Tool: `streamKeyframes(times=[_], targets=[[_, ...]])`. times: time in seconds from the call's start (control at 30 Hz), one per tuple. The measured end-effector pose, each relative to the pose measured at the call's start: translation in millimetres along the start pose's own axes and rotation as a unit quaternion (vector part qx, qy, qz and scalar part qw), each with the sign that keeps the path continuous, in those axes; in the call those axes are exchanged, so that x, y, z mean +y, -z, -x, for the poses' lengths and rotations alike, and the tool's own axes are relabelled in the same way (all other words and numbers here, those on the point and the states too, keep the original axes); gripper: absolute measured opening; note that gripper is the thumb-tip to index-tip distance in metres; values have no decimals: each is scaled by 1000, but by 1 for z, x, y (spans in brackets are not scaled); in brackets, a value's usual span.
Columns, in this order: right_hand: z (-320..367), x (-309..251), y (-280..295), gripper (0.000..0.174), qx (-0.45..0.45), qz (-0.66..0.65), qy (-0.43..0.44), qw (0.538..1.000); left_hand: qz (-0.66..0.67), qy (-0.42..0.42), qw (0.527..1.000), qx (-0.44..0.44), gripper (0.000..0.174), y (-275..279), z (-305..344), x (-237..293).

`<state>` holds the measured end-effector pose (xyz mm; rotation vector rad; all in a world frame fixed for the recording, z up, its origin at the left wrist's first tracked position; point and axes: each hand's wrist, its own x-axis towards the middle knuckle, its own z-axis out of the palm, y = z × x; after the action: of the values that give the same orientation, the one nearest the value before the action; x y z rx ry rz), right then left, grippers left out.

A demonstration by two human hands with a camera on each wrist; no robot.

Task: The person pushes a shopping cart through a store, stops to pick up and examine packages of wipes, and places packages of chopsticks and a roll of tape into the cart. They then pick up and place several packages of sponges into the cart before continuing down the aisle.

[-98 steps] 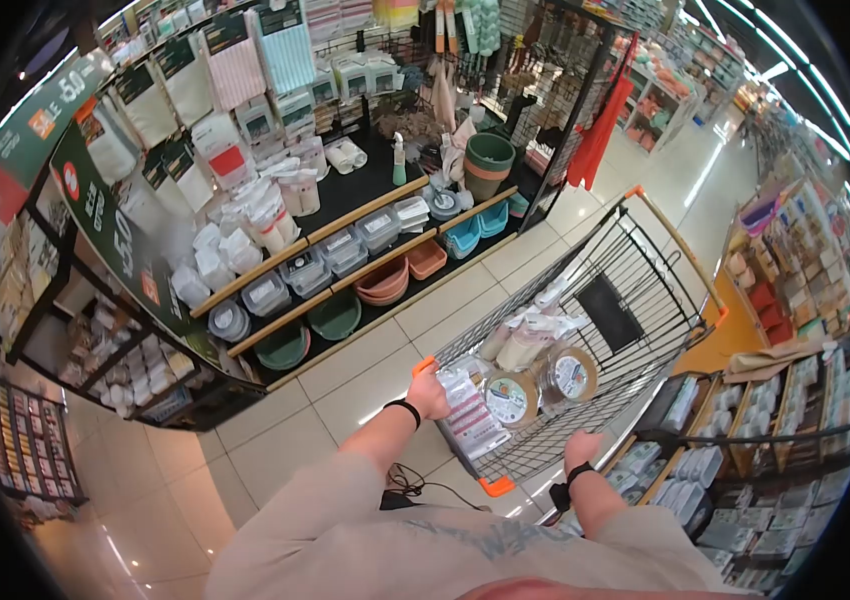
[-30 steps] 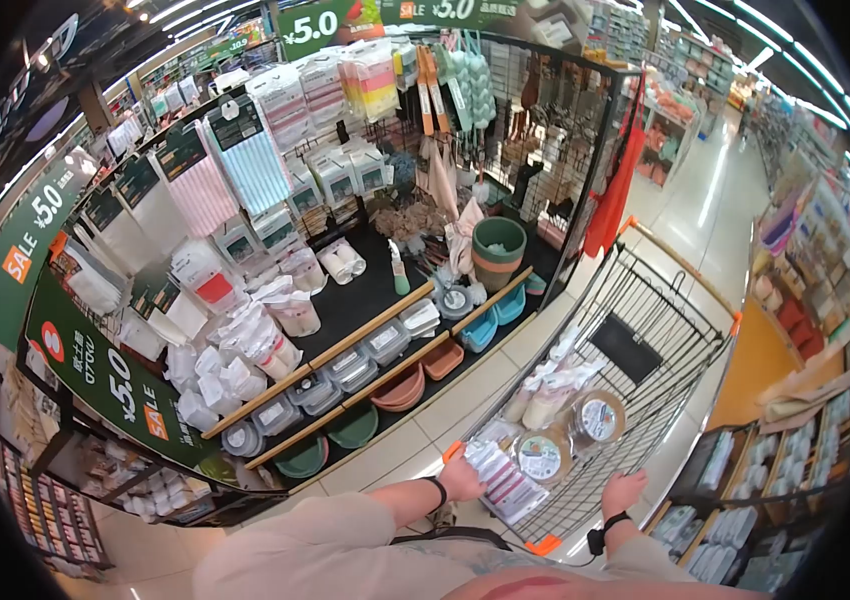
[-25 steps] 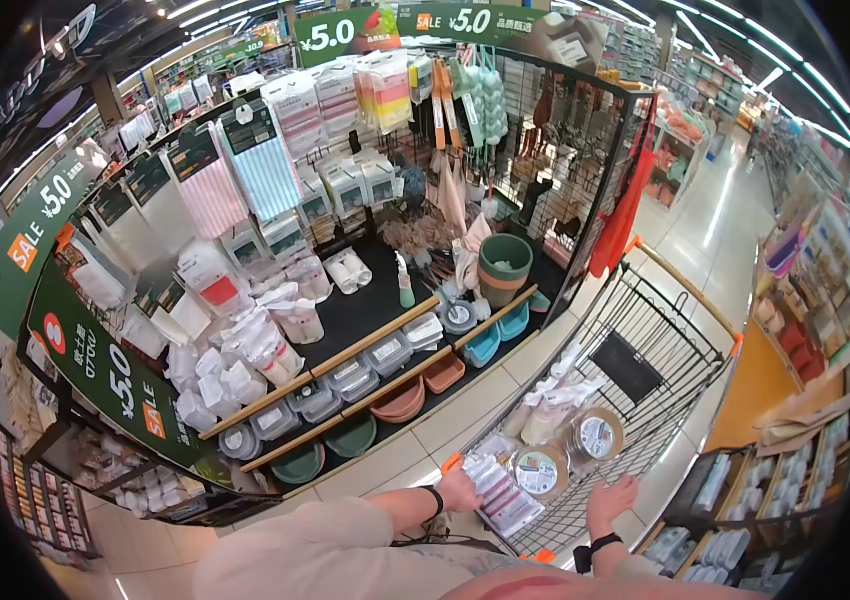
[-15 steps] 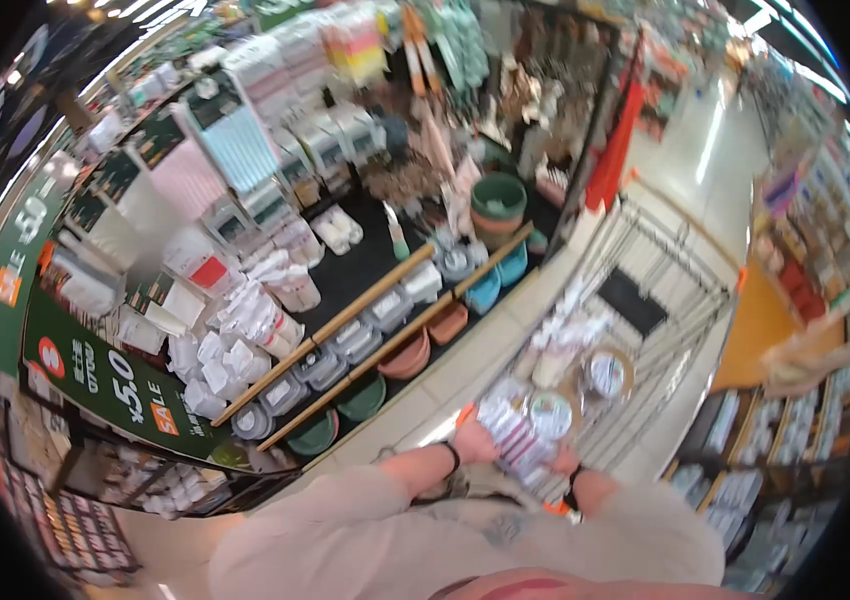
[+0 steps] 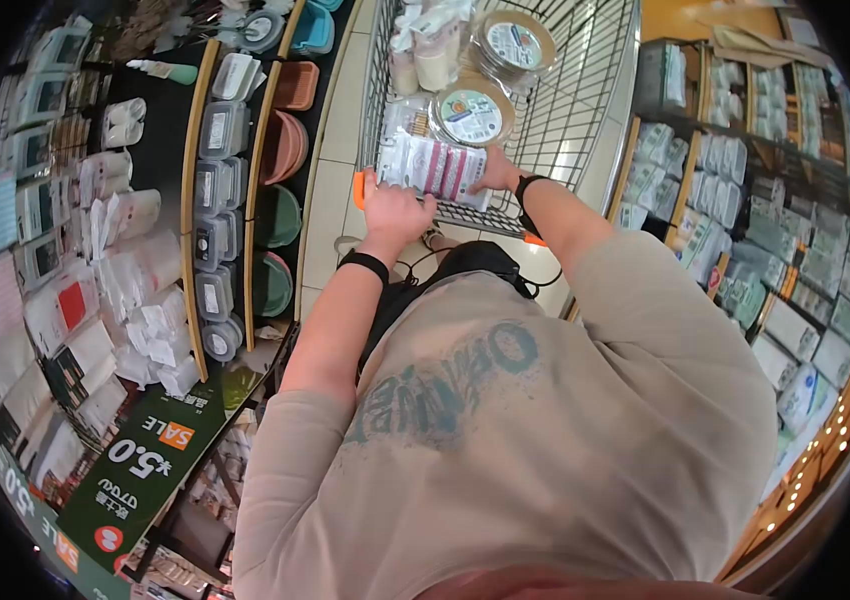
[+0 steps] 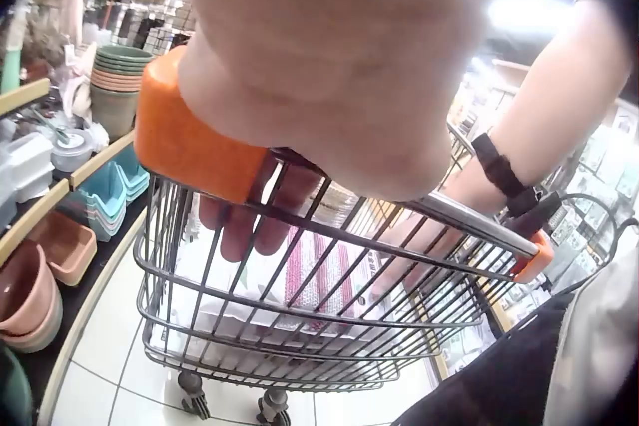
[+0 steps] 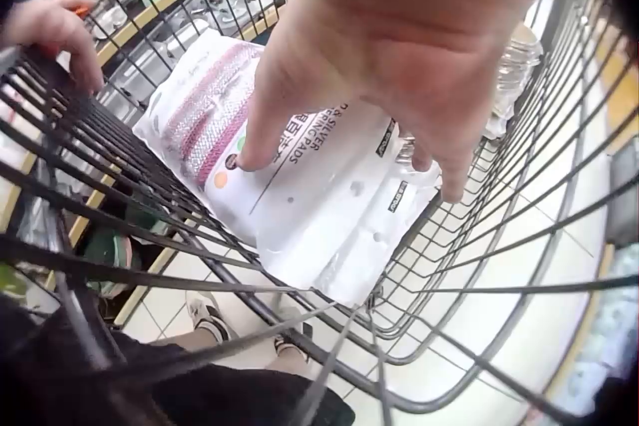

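Observation:
My left hand (image 5: 398, 212) is hooked over the rim of the wire shopping cart (image 6: 270, 336) at its orange corner (image 6: 190, 141), fingers hanging inside. My right hand (image 5: 498, 172) is down inside the cart, thumb and fingers spread wide over a white plastic pack of scouring pads (image 7: 215, 121) with pink stripes. Its thumb touches the printed face and its other fingertips are right at the pack's edge. More white packs (image 7: 334, 246) lie under it. Beyond are two round clear-wrapped packs with printed labels (image 5: 470, 117) and white bags (image 5: 437, 60).
A shelf on the left holds lidded plastic containers (image 5: 215, 190), pink pots (image 5: 285, 147) and green basins (image 5: 280, 215) behind wooden rails (image 5: 192, 200). A green sale sign (image 5: 140, 465) stands at its near end. Packaged goods (image 5: 720, 170) fill the right shelves.
The view has swung down and turned toward the cart's near end. My right hand has left the far side rim and reached onto the pack of scouring pads. My left hand stays at the orange corner.

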<state>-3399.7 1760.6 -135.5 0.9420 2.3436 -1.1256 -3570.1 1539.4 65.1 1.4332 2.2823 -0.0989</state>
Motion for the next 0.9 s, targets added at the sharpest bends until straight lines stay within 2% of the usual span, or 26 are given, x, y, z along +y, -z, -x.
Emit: streamKeyframes(times=[0.07, 0.1, 0.17, 0.27, 0.3, 0.4, 0.43, 0.53, 0.63, 0.73, 0.77, 0.87, 0.9], targets=[[13, -18, 6, 125, 15, -92, -15, 996, -3, 0, 1000, -10, 56, -2, 1, -1], [17, -29, 10, 122, 3, -113, -24, 993, 2, -7, 1000, 19, 55, -14, 0, -3], [20, -44, 18, 117, -17, -153, -40, 987, -3, 1, 1000, 9, 55, -15, 1, -2], [13, -53, 28, 106, -51, -109, -76, 990, -10, 8, 1000, -4, 55, -6, 1, 2], [12, -51, 24, 99, -23, -95, -62, 993, -12, 7, 1000, -12, 56, -5, 3, 4], [8, -54, 26, 97, -65, -36, -74, 994, -14, 3, 1000, -17, 57, -7, 4, 6], [8, -54, 25, 93, -84, -55, -62, 993, -26, 4, 999, -38, 56, -5, 4, 6], [27, -83, 39, 89, -67, -38, -33, 996, -43, -2, 996, -75, 56, 1, 5, 8], [42, -105, 59, 85, -20, -16, 44, 999, -28, -19, 998, -44, 53, -11, 6, 4], [53, -117, 88, 81, 1, 17, 71, 997, 143, -69, 986, 39, 56, -19, 11, -11], [56, -120, 98, 81, 17, 18, 77, 997, 205, -61, 977, 12, 65, -11, 9, -17], [85, -147, 142, 76, 65, 33, 93, 993, 367, -13, 928, 66, 77, 26, 14, -25], [103, -165, 161, 75, 72, 41, 92, 992, 341, -41, 933, 110, 84, 40, 16, -29]])
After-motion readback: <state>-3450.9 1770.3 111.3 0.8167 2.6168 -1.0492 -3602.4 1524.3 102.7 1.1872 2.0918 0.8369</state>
